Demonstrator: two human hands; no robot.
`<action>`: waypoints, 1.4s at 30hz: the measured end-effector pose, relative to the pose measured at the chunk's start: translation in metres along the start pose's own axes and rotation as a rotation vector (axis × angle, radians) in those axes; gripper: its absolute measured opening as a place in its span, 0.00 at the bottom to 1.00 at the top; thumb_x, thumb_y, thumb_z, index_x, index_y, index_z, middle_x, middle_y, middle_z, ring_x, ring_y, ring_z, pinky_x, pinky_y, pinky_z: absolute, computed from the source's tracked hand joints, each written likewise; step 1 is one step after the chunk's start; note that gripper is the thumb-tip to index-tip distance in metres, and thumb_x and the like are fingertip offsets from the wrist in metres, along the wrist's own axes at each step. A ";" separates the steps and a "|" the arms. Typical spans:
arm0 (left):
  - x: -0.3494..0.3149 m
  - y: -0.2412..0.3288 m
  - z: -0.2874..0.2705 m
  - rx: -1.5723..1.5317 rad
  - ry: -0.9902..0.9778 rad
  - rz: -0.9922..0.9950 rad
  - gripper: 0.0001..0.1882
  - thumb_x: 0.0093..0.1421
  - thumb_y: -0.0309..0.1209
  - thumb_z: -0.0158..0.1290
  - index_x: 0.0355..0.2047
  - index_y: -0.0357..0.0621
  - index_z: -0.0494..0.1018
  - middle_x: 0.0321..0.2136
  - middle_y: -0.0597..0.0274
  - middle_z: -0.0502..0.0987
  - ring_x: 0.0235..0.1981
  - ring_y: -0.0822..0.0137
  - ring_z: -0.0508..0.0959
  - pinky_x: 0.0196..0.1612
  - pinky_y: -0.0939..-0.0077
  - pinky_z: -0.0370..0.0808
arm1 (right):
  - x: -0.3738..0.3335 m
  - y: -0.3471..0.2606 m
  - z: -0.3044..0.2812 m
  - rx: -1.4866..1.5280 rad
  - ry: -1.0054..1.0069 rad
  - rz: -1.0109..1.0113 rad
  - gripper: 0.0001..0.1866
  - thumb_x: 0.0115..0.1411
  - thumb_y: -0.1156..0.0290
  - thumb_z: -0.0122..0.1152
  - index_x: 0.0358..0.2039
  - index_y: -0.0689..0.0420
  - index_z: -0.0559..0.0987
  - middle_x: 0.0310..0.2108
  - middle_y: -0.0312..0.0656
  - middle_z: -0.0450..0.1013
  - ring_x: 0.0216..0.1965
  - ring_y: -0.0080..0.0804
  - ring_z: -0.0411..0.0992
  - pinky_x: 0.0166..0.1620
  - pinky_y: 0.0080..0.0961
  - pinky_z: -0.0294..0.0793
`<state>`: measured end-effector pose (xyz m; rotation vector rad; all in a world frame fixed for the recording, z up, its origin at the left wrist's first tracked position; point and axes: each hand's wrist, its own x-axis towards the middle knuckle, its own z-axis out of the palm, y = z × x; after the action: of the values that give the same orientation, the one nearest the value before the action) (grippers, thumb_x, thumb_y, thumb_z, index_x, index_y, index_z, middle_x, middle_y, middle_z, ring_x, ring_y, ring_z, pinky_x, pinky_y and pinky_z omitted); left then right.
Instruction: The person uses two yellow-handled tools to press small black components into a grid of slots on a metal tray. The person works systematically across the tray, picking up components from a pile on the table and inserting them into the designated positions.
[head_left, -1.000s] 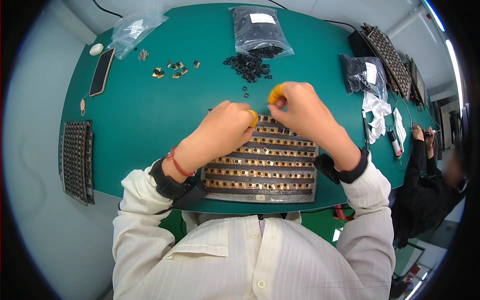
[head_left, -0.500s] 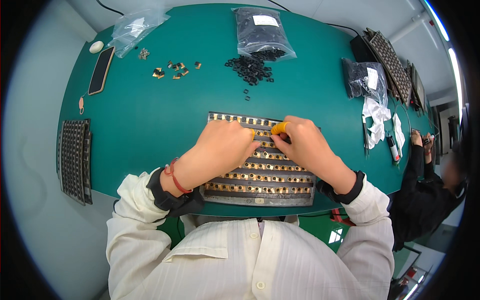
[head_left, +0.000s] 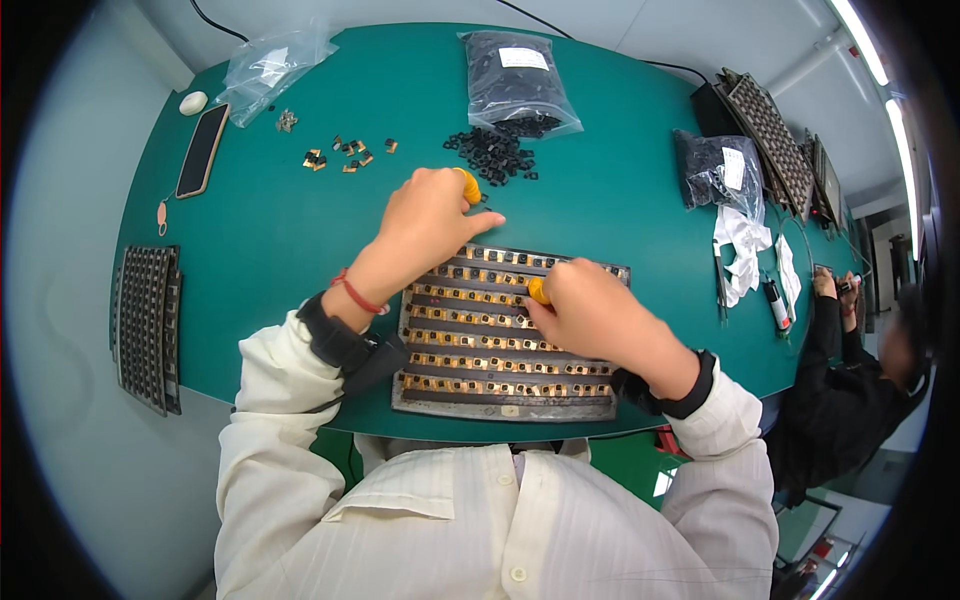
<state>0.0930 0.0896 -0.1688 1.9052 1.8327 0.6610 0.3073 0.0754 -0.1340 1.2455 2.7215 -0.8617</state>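
The grey tray [head_left: 505,375] of small gold parts lies at lower centre of my green table [head_left: 250,230], near its front edge. My right hand [head_left: 590,315] rests on it, orange-capped fingers pinched together. My left hand [head_left: 425,220] hovers beyond the tray's far edge, fingers curled near loose black pieces [head_left: 495,155].

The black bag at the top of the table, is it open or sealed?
Open: small black parts spill from the bag mouth onto the green table.

Head-worn fisheye — looking steeply down, close over green table [head_left: 260,230] (single view)
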 end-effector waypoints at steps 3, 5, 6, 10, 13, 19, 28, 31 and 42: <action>-0.001 0.006 0.010 0.065 0.046 0.058 0.15 0.52 0.35 0.66 0.28 0.32 0.80 0.24 0.52 0.82 0.26 0.57 0.82 0.32 0.65 0.78 | 0.015 0.004 -0.025 0.080 -0.029 -0.018 0.10 0.54 0.72 0.62 0.27 0.68 0.82 0.24 0.60 0.76 0.27 0.55 0.78 0.35 0.42 0.78; -0.004 0.000 0.014 0.056 0.049 0.094 0.13 0.52 0.33 0.65 0.26 0.33 0.79 0.24 0.52 0.81 0.27 0.52 0.81 0.32 0.62 0.78 | 0.029 0.006 -0.037 0.137 0.057 -0.024 0.11 0.53 0.72 0.65 0.31 0.68 0.83 0.25 0.59 0.77 0.29 0.52 0.79 0.36 0.39 0.79; -0.007 0.001 0.012 0.089 0.040 0.114 0.13 0.52 0.33 0.64 0.26 0.33 0.79 0.24 0.52 0.81 0.27 0.52 0.81 0.32 0.61 0.78 | 0.040 0.010 -0.040 0.136 0.090 -0.021 0.11 0.52 0.72 0.66 0.32 0.68 0.83 0.26 0.58 0.78 0.30 0.51 0.79 0.37 0.38 0.79; -0.013 0.004 0.003 0.171 0.036 0.165 0.10 0.54 0.30 0.62 0.27 0.32 0.79 0.25 0.50 0.80 0.28 0.50 0.81 0.32 0.60 0.77 | 0.080 0.031 -0.024 0.151 0.198 -0.024 0.13 0.50 0.71 0.71 0.35 0.67 0.83 0.28 0.54 0.79 0.30 0.43 0.79 0.36 0.33 0.77; -0.011 -0.012 0.005 0.240 0.128 0.179 0.10 0.56 0.30 0.60 0.29 0.31 0.79 0.28 0.48 0.80 0.29 0.50 0.81 0.34 0.60 0.77 | 0.098 0.019 -0.013 0.187 0.229 0.037 0.13 0.49 0.72 0.72 0.33 0.67 0.83 0.29 0.54 0.80 0.32 0.44 0.80 0.38 0.34 0.78; -0.016 -0.026 -0.005 0.122 0.137 0.140 0.08 0.56 0.26 0.60 0.32 0.30 0.78 0.28 0.48 0.80 0.30 0.52 0.82 0.35 0.64 0.78 | 0.087 0.012 -0.013 0.163 0.151 0.047 0.10 0.50 0.72 0.70 0.29 0.67 0.83 0.28 0.56 0.79 0.32 0.49 0.80 0.38 0.37 0.79; -0.008 -0.019 -0.002 -0.021 -0.023 0.226 0.11 0.54 0.23 0.61 0.39 0.33 0.80 0.32 0.49 0.80 0.32 0.55 0.82 0.36 0.66 0.78 | 0.069 0.030 -0.015 0.108 0.307 0.008 0.08 0.53 0.77 0.64 0.32 0.68 0.83 0.28 0.59 0.78 0.32 0.52 0.79 0.38 0.38 0.79; -0.004 -0.019 -0.005 0.048 0.005 0.357 0.10 0.54 0.24 0.61 0.36 0.34 0.81 0.29 0.49 0.78 0.30 0.51 0.80 0.34 0.62 0.77 | 0.066 0.032 -0.019 0.175 0.254 0.043 0.09 0.52 0.78 0.66 0.33 0.69 0.83 0.29 0.57 0.79 0.32 0.49 0.80 0.38 0.36 0.79; -0.007 -0.015 -0.002 0.068 0.024 0.285 0.09 0.53 0.28 0.61 0.27 0.32 0.78 0.26 0.51 0.76 0.27 0.52 0.77 0.31 0.62 0.74 | 0.074 0.028 -0.003 0.149 0.261 -0.150 0.09 0.51 0.78 0.69 0.32 0.68 0.81 0.27 0.51 0.79 0.29 0.41 0.80 0.35 0.31 0.78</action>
<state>0.0800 0.0836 -0.1762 2.2368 1.6306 0.7231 0.2772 0.1432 -0.1627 1.2751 3.0392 -0.9991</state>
